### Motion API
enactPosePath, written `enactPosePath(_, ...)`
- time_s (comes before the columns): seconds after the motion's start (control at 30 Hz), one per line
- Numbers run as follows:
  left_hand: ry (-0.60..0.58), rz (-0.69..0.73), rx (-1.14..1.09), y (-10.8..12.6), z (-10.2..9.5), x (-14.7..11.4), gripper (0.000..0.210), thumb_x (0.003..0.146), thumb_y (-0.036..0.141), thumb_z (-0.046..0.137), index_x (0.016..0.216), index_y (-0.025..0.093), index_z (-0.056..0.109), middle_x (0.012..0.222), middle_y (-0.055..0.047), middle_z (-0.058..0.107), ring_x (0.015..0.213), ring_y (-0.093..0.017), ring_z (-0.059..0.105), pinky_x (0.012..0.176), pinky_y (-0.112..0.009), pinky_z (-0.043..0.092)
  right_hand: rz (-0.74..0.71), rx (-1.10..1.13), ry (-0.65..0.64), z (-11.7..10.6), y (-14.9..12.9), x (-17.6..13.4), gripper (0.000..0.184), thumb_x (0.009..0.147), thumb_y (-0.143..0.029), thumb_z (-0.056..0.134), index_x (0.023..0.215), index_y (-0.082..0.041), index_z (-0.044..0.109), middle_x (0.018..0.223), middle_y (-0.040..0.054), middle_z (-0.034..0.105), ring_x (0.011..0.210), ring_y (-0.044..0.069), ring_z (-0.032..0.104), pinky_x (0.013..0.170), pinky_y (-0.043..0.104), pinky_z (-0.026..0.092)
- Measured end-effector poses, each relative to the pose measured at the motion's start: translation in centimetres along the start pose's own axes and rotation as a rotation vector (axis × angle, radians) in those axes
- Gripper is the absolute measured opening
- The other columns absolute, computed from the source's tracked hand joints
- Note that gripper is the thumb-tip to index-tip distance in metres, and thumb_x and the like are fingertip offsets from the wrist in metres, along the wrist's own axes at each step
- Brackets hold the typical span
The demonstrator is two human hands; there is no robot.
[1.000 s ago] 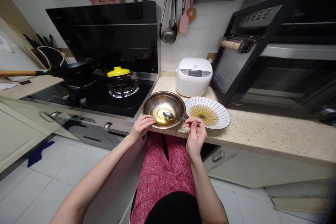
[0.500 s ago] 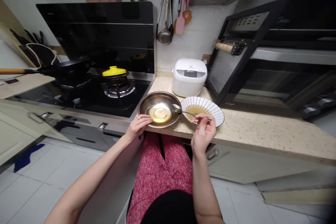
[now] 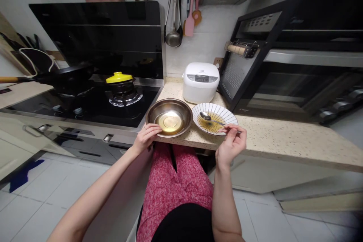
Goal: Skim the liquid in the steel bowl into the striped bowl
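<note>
My left hand grips the near left rim of a metal bowl, fingers over the edge and thumb out of sight. A pale yellow liquid lies in the bottom of the bowl. Between the thumb and fingers of my right hand is the handle of a metal spoon. The spoon's head is over a white plate with dark radiating lines and a yellowish middle. The plate stands just right of the bowl on the speckled counter. Whether the spoon touches the plate I cannot tell.
Behind the plate stands a white rice cooker. To the left, the black gas stove carries a yellow-lidded pot and a dark wok. An oven borders the counter at the right.
My right hand has moved right, carrying the spoon from the bowl's right rim to above the plate. The left hand keeps its hold on the bowl. The view has shifted slightly.
</note>
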State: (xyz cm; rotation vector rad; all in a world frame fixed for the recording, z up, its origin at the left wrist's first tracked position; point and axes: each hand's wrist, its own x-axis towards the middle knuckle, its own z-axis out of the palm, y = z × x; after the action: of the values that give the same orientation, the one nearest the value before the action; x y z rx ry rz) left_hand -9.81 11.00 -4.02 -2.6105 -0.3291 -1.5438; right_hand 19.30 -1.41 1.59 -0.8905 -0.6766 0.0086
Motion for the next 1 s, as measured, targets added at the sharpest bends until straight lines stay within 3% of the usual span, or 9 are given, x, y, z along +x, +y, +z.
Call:
enactPosePath(0.17,-0.004,-0.008,0.0,0.1,-0.1,0.1,0.023,0.105,0.02,0.055,0.122,0.019,0.071,0.105,-0.009,0.079,0.105,-0.023,0.073,0.089,-0.038,0.057,-0.124,-0.146,-0.08,-0.4,0.1,-0.3,0.023,0.102,-0.04,0.054,0.092,-0.02,0.06,0.086,0.002,0.062,0.072,0.013,0.06,0.07,0.029,0.052)
enactPosePath(0.57,-0.001,-0.005,0.001,0.1,-0.1,0.3,0.024,0.106,0.022,0.054,0.122,0.019,0.07,0.104,-0.009,0.079,0.105,-0.022,0.072,0.088,-0.037,0.057,-0.585,-0.347,-0.379,-0.7,0.6,0.1,0.017,0.101,-0.021,0.05,0.093,-0.023,0.065,0.085,0.0029,0.068,0.08,0.018,0.064,0.075,0.034,0.051)
enactPosePath(0.67,-0.001,0.004,0.02,0.2,-0.1,0.3,0.023,0.105,0.022,0.054,0.122,0.018,0.07,0.103,-0.009,0.079,0.103,-0.022,0.072,0.087,-0.037,0.057,-0.533,-0.344,-0.394,-0.7,0.5,0.0,0.018,0.101,-0.026,0.051,0.091,-0.024,0.066,0.084,0.0036,0.069,0.08,0.02,0.064,0.075,0.036,0.051)
enactPosePath(0.9,0.0,-0.023,-0.024,0.1,0.0,0.0,0.023,0.105,0.023,0.055,0.121,0.019,0.071,0.105,-0.009,0.079,0.106,-0.022,0.072,0.089,-0.038,0.058,-0.325,-0.131,-0.177,0.4,-0.4,-1.7,0.016,0.103,-0.029,0.051,0.095,-0.023,0.063,0.086,0.003,0.064,0.077,0.016,0.063,0.068,0.032,0.053)
enactPosePath(1.0,-0.004,-0.013,-0.026,0.1,0.0,0.1,0.023,0.105,0.02,0.054,0.121,0.017,0.071,0.105,-0.01,0.079,0.107,-0.022,0.071,0.09,-0.038,0.057,-0.277,-0.054,-0.174,1.2,-1.1,-2.7,0.015,0.103,-0.029,0.052,0.094,-0.023,0.062,0.085,0.002,0.063,0.074,0.015,0.062,0.066,0.031,0.053)
